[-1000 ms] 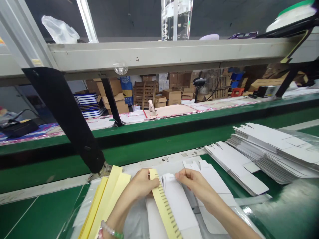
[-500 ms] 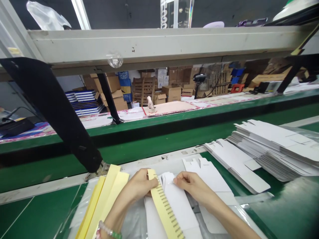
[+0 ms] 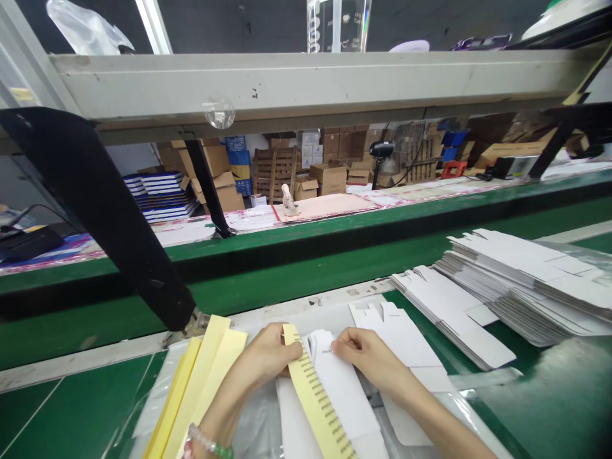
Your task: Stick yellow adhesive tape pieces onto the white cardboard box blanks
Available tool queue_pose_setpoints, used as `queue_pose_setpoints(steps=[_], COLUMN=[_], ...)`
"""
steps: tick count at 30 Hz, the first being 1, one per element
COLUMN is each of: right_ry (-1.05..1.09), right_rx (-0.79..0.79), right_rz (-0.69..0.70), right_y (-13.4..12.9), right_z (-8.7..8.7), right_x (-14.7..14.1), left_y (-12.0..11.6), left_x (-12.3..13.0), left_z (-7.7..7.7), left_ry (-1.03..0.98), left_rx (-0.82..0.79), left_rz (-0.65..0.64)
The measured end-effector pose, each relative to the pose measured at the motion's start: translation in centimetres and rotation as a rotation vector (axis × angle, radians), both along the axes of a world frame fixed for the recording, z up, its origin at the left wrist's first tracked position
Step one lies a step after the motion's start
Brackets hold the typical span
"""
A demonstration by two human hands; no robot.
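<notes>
My left hand (image 3: 275, 350) pinches the top of a long yellow strip of stickers (image 3: 318, 398), which bears a row of small dark printed marks. The strip lies slanting over a stack of folded white cartons (image 3: 342, 382). At the upper end of that stack, my right hand (image 3: 361, 354) has thumb and forefinger pressed together. A tiny dark-marked sticker (image 3: 327, 349) shows at these fingertips, against the white card; its print is too small to read. Both palms are hidden.
More yellow strips (image 3: 191, 382) lie left of my left forearm. Flat white cartons (image 3: 399, 338) lie under my right arm, with further carton stacks (image 3: 530, 280) to the right on the green belt (image 3: 568, 389). A black post (image 3: 109, 223) and a pale beam (image 3: 306, 86) stand in front.
Both hands keep almost the same place. The dark mark at my right fingertips shows more plainly against the carton now; the view has shifted very slightly.
</notes>
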State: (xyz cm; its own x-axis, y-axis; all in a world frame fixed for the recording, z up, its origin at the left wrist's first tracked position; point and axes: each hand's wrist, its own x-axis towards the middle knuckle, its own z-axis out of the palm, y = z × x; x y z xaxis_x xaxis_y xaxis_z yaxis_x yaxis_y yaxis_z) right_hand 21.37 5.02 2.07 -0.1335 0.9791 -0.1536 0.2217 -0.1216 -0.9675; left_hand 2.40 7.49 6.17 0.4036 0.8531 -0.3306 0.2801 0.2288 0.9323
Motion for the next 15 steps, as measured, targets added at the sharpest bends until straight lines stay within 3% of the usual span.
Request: queue_pose_setpoints(steps=[15], right_ry=[0.079], right_rx=[-0.056], right_rz=[0.028], right_y=[-0.07], right_z=[0.37], right_x=[0.29], left_y=[0.21], left_x=[-0.11], left_z=[-0.4], left_ry=[0.021], left_rx=[0.01], left_rz=[-0.005])
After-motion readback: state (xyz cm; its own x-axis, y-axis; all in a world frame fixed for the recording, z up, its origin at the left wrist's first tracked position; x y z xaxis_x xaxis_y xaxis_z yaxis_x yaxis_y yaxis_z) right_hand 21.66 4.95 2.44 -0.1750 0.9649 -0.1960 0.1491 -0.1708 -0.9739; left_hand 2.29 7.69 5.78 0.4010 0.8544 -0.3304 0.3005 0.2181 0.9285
